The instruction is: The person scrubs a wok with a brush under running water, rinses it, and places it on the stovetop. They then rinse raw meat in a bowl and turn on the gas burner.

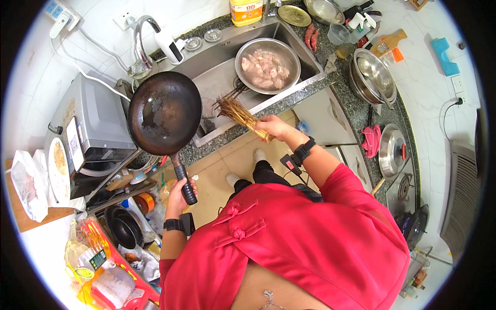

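My left hand (178,195) grips the black ribbed handle of a wok (164,112). The wok's dark inner face is turned up towards me and shows wet, shiny patches. It is held over the left end of the stainless steel sink (217,71), beside the faucet (142,42). In my right hand (273,128) is a bundled bamboo wok brush (240,112), its frayed brown bristles pointing at the sink, apart from the wok. A steel basin (292,79) with pale raw meat pieces (265,69) in water rests at the sink's right end.
A microwave oven (104,116) stands on the left beside a shelf with pots. Along the right granite counter (350,112) are stacked steel bowls (374,77), a pink cloth (371,140), a lidded pan (391,149) and a gas stove (401,190). A yellow-labelled jug (246,11) stands behind the sink.
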Motion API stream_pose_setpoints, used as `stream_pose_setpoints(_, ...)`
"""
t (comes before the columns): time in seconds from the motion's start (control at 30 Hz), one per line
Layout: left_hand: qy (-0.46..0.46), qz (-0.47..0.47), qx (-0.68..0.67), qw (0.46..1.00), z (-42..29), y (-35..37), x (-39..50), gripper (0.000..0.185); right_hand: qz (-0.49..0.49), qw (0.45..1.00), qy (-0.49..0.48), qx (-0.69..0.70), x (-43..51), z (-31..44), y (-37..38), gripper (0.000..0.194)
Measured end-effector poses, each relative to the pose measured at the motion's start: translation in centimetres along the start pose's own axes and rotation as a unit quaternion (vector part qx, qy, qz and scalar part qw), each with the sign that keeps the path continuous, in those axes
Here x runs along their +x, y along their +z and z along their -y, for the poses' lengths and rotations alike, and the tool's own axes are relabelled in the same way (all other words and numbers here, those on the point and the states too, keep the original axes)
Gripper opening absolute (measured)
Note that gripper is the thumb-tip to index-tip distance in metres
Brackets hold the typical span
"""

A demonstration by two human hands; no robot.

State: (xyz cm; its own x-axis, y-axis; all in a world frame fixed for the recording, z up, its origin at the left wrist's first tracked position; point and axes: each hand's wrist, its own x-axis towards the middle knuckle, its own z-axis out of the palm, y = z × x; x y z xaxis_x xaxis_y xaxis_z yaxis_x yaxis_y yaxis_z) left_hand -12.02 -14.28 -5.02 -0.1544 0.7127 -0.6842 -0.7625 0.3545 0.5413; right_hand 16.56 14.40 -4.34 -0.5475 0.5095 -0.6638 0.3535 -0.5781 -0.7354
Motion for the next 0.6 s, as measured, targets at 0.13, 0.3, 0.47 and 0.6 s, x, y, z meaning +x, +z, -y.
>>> stream_pose_setpoints(0.13,-0.018,-0.039,-0.010,0.999,-0.4,-1.2,0.9,0.031,-0.048,0.994,-0.083,0.051,-1.2,-0.2,-3.3,0.039)
stream_pose_setpoints(0.3,0.200,-0.231,0.077,0.949,-2.6,-0.9,1.7,0.043,-0.142,0.972,-0.168,0.087,-1.9,1.5,-9.3,0.041)
stream_pose_setpoints(0.47,0.279,-0.070,-0.034,0.957,-6.2,3.1,1.9,0.043,-0.256,0.920,-0.275,0.108,-1.6,0.4,-14.4,0.040)
stream_pose_setpoints(0.6,0.169,0.113,-0.189,0.961,-8.5,9.1,2.0,0.045,-0.374,0.877,-0.289,0.088,-0.5,-1.6,-19.8,0.044)
